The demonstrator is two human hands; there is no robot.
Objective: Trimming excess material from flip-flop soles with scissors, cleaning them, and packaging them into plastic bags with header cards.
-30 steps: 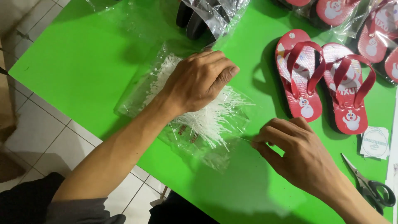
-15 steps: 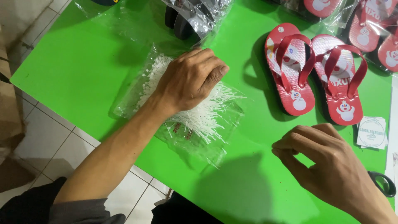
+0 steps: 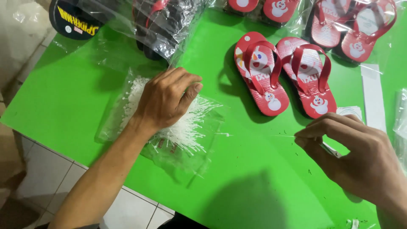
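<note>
While the work was at this point, these were the things, from the biggest down:

Tabletop: the green tabletop (image 3: 263, 186) carried everything; its near part between the two hands was bare, so a strand could be drawn out there without catching.

Packed slippers: bagged pairs (image 3: 352, 25) lay along the far edge, and a dark bagged pair (image 3: 161, 25) was just behind the left hand.

Loose pair: two red slippers (image 3: 284, 76) with a snowman picture lay side by side, straps up, between the hands and a little further away.

Strand bag: a clear bag of thin white plastic strands (image 3: 186, 131) lay flat near the tabletop's left edge, its mouth toward the right.

Left hand: the left hand (image 3: 167, 99) was pressed on the bag, palm down, fingers loosely curled, gripping nothing. I judged that firm pressure there kept the bundle from sliding.

Right hand: the right hand (image 3: 352, 157) was well apart from the bag, thumb and fingertips pinched closed on one thin strand (image 3: 284, 135), which I could hardly see.

Advice: I judged it best to pull one strand only, level and slowly, so the others stayed in the bag.
</note>
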